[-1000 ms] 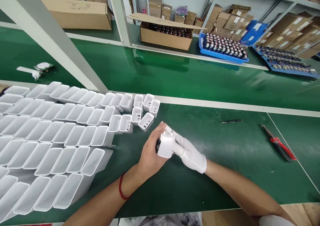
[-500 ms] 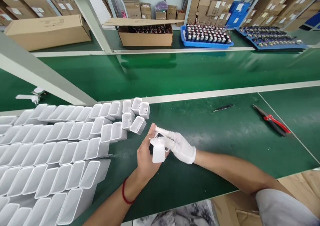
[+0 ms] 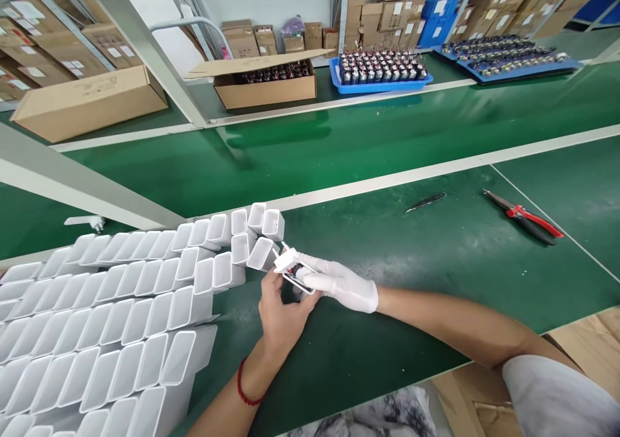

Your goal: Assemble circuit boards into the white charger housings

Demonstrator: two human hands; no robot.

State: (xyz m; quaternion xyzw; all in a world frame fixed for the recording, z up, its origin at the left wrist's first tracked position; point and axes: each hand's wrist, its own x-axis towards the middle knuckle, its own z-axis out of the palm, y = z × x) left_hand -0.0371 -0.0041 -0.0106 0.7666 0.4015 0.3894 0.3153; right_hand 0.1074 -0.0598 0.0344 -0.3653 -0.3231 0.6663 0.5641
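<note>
Between my two hands is a small white plastic housing, tilted, with dark parts and a bit of red wire inside its open end. A white cap piece stands up at its far left side. My left hand, bare and with a red bracelet at the wrist, wraps round the housing from below. From the right, my right hand in a white glove has its fingers closed at the housing's opening, over the inner parts. Just beyond lie white open boxes, apart from my hands.
Rows of white open boxes fill the left of the green bench. Tweezers and red-handled pliers lie to the right. On the back shelf stand a carton, a blue tray of parts and a blue board. A post rises at left.
The white cap piece, which hung down in front of the housing, is now turned up to the far left side, and the open end shows. The camera view has tilted.
</note>
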